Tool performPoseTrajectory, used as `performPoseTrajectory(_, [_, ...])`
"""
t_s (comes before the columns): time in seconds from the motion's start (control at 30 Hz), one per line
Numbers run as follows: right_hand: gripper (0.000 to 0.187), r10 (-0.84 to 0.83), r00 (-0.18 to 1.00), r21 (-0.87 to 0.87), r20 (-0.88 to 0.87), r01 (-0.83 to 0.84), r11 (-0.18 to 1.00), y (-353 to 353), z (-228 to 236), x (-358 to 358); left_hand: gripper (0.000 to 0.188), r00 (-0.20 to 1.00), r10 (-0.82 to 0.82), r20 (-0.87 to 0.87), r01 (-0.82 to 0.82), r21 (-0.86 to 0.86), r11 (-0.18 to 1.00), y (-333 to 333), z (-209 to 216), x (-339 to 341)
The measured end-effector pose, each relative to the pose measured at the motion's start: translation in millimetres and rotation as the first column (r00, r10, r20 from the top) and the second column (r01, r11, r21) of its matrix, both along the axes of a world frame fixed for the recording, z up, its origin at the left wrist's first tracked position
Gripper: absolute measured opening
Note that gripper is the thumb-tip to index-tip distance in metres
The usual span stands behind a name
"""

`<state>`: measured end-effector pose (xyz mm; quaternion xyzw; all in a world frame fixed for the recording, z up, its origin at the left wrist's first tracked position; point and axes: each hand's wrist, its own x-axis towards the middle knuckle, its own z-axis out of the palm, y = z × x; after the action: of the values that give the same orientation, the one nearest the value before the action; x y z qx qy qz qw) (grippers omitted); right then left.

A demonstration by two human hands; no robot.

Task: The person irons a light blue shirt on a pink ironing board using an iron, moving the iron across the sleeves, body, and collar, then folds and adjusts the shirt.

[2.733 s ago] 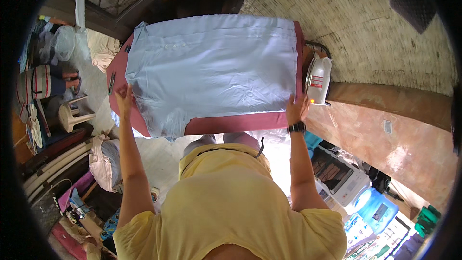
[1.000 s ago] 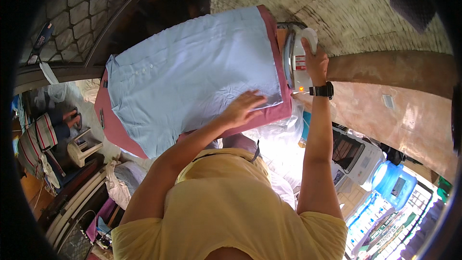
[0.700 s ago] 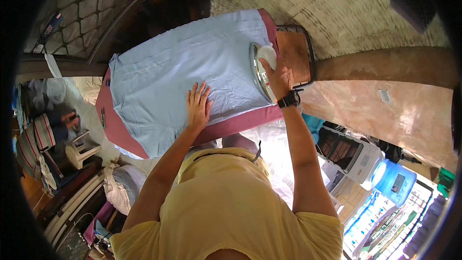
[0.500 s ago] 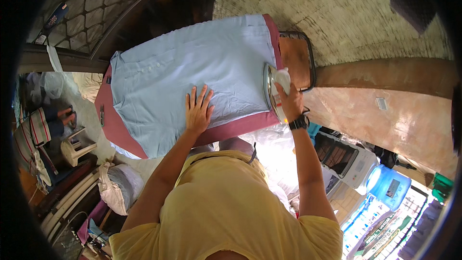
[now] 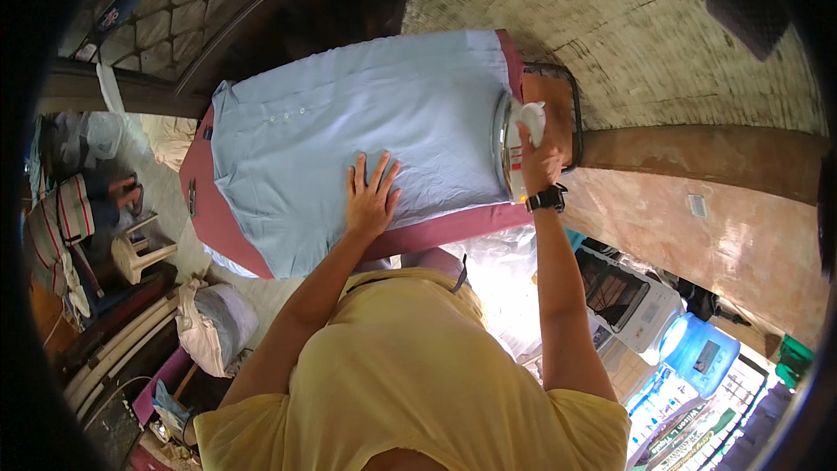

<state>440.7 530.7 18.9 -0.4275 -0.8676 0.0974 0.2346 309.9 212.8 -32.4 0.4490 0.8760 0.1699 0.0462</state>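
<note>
Blue shirt (image 5: 366, 122) spread lengthwise along board; left hand (image 5: 370, 196) flat, fingers splayed on it; right hand (image 5: 540, 157) gripping iron (image 5: 510, 144) at shirt's right edge.

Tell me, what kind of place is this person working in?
Likely a small ironing or laundry stall: a light blue shirt lies spread over a padded maroon board, the right hand grips an iron, and cloth bundles sit nearby.

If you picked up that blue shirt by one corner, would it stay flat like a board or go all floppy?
Probably floppy. The blue shirt is thin cloth that shows small wrinkles and follows the shape of the padded board under it. It likely feels light, too, and could slide when pushed, since the left hand lies flat on it.
</note>
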Motion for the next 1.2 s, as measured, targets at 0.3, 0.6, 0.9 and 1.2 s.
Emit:
performPoseTrajectory(0.3, [0.058,0.179,0.933,-0.324,0.312,-0.072,0.943,-4.6,28.5,-8.2,0.042,0.935,0.356,-0.008,-0.33,0.353,0.875,-72.5,-9.7,-32.4])
performPoseTrajectory(0.6, [0.056,0.661,0.722,-0.161,0.203,-0.642,0.75,-21.2,33.9,-35.9,0.055,0.415,0.885,0.211,-0.906,0.182,0.382,-261.5,-54.5,-135.9])
performPoseTrajectory(0.9, [0.055,0.782,0.559,-0.314,0.275,-0.717,0.623,-28.8,38.1,-56.9,0.029,0.625,0.51,0.591,-0.779,0.425,0.461,-251.9,-37.5,-133.3])
performPoseTrajectory(1.2, [0.06,0.818,0.531,-0.284,0.22,-0.768,0.575,-32.1,35.4,-61.5,0.051,0.683,0.482,0.548,-0.699,0.302,0.648,-272.2,-17.7,-123.0])
